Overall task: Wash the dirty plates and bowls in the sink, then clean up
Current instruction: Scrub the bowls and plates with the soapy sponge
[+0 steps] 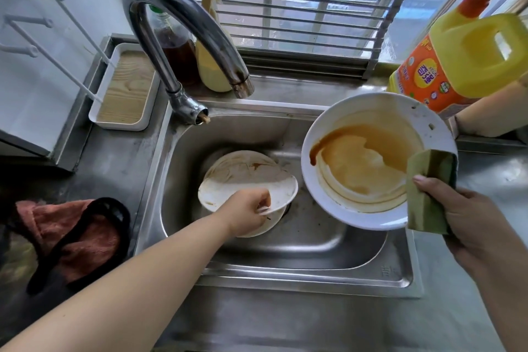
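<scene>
Mid-frame, the left hand (248,216) pinches a stained plate (245,180) in the sink (285,254); at right, the right hand (468,217) grips a sponge (428,194) against a dirty bowl (368,160).

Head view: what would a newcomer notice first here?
The big white plate smeared with brown sauce, tilted over the sink's right side, held with a green sponge by the right hand. Next, the left hand gripping a smaller dirty plate over the basin.
</scene>
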Motion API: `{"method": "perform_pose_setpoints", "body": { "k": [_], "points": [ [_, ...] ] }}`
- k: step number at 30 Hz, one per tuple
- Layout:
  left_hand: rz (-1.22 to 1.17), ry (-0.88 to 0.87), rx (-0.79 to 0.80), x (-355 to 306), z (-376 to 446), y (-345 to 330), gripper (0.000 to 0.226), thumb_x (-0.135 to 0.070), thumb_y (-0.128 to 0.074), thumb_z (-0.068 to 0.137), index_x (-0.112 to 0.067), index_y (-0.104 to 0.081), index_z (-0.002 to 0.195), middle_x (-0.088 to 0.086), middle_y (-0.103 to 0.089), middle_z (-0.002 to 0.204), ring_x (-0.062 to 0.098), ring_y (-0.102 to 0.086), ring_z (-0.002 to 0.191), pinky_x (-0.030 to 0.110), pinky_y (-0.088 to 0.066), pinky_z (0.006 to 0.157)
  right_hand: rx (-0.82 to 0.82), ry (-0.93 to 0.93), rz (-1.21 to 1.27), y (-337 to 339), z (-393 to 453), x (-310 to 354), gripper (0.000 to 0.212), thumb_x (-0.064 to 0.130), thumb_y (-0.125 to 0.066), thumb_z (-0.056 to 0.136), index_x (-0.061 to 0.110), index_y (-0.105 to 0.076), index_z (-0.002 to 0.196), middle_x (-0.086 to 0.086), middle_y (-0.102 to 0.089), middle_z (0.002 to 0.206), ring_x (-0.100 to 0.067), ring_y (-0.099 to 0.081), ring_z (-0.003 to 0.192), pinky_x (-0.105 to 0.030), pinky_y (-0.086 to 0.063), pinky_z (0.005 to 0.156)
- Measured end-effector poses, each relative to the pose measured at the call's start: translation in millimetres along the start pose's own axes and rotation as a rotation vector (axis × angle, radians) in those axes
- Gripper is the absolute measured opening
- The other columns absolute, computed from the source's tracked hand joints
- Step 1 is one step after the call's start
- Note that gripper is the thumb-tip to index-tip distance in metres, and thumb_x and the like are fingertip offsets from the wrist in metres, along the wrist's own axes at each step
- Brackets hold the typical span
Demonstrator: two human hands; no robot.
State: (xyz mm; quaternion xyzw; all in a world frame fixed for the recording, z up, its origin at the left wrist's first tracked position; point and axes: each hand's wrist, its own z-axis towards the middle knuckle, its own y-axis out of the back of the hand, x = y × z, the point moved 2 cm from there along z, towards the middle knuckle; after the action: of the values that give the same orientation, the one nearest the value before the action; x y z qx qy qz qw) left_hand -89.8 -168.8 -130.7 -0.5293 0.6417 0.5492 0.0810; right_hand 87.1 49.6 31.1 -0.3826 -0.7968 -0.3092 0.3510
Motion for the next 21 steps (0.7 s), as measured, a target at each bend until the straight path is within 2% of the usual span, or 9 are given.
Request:
{"method": "perform_pose_setpoints", "body": {
  "k": [3, 6, 8, 10, 13, 16, 19, 21],
  "points": [
    [0.099, -0.006, 0.1, 6, 7, -11, 0.029, -0.016, -0.068, 0.079, -0.017, -0.056, 0.106, -0.001, -0.044, 0.113, 0.016, -0.041, 0.103, 0.025, -0.04, 0.09, -0.006, -0.011, 0.003, -1, -2, -3, 0.01, 0.013, -0.063, 0.087, 0.011, -0.057, 0.079, -0.006, -0.061, 0.084, -0.014, -0.058, 0.074, -0.027, -0.048, 0.071],
    [0.202, 0.008, 0.119, 12, 12, -18, 0.036, -0.025, -0.068, 0.077, -0.024, -0.05, 0.107, -0.003, -0.043, 0.117, 0.018, -0.039, 0.111, 0.031, -0.038, 0.096, -0.011, -0.038, 0.004, -1, -3, -9, 0.008, 0.014, -0.065, 0.085, 0.009, -0.06, 0.082, -0.007, -0.063, 0.085, -0.016, -0.059, 0.075, -0.027, -0.047, 0.068],
    [0.273, 0.026, 0.144, 15, 16, -22, 0.041, -0.028, -0.067, 0.076, -0.025, -0.047, 0.112, -0.002, -0.042, 0.119, 0.019, -0.037, 0.114, 0.034, -0.035, 0.097, -0.018, -0.057, 0.001, -1, -3, -15, 0.009, 0.015, -0.065, 0.084, 0.008, -0.061, 0.082, -0.007, -0.064, 0.084, -0.017, -0.06, 0.074, -0.027, -0.052, 0.066],
    [0.312, 0.035, 0.192, 19, 20, -26, 0.051, -0.029, -0.068, 0.075, -0.026, -0.044, 0.12, -0.002, -0.038, 0.125, 0.02, -0.034, 0.119, 0.036, -0.032, 0.102, -0.021, -0.075, -0.004, -3, -2, -20, 0.01, 0.016, -0.066, 0.083, 0.007, -0.062, 0.082, -0.007, -0.064, 0.083, -0.017, -0.06, 0.074, -0.025, -0.052, 0.066],
    [0.347, 0.03, 0.275, 23, 26, -33, 0.07, -0.029, -0.069, 0.073, -0.03, -0.034, 0.134, -0.002, -0.03, 0.135, 0.022, -0.026, 0.127, 0.038, -0.024, 0.109, -0.017, -0.088, -0.012, -9, -1, -28, 0.012, 0.016, -0.066, 0.083, 0.005, -0.061, 0.081, -0.01, -0.061, 0.081, -0.019, -0.056, 0.072, -0.031, -0.046, 0.07],
    [0.407, 0.036, 0.285, 28, 31, -37, 0.081, -0.031, -0.069, 0.074, -0.032, -0.026, 0.141, 0.001, -0.023, 0.142, 0.025, -0.021, 0.132, 0.041, -0.017, 0.112, -0.026, -0.099, -0.011, -13, 2, -35, 0.013, 0.016, -0.067, 0.082, 0.005, -0.061, 0.08, -0.009, -0.062, 0.079, -0.018, -0.057, 0.069, -0.031, -0.048, 0.066],
    [0.477, 0.026, 0.29, 37, 33, -43, 0.093, -0.036, -0.069, 0.072, -0.035, -0.013, 0.147, -0.001, -0.011, 0.151, 0.027, -0.009, 0.14, 0.047, -0.005, 0.114, -0.027, -0.099, -0.004, -16, 3, -38, 0.013, 0.018, -0.068, 0.081, 0.006, -0.062, 0.08, -0.006, -0.066, 0.071, -0.015, -0.061, 0.063, -0.023, -0.053, 0.054],
    [0.517, 0.035, 0.304, 43, 33, -47, 0.101, -0.037, -0.067, 0.073, -0.036, -0.002, 0.15, -0.003, 0.002, 0.156, 0.027, 0.006, 0.145, 0.051, 0.007, 0.115, -0.019, -0.098, 0.01, -18, 3, -38, 0.013, 0.019, -0.068, 0.08, 0.006, -0.064, 0.081, -0.003, -0.067, 0.066, -0.014, -0.062, 0.061, -0.027, -0.051, 0.06]
  ]
}}
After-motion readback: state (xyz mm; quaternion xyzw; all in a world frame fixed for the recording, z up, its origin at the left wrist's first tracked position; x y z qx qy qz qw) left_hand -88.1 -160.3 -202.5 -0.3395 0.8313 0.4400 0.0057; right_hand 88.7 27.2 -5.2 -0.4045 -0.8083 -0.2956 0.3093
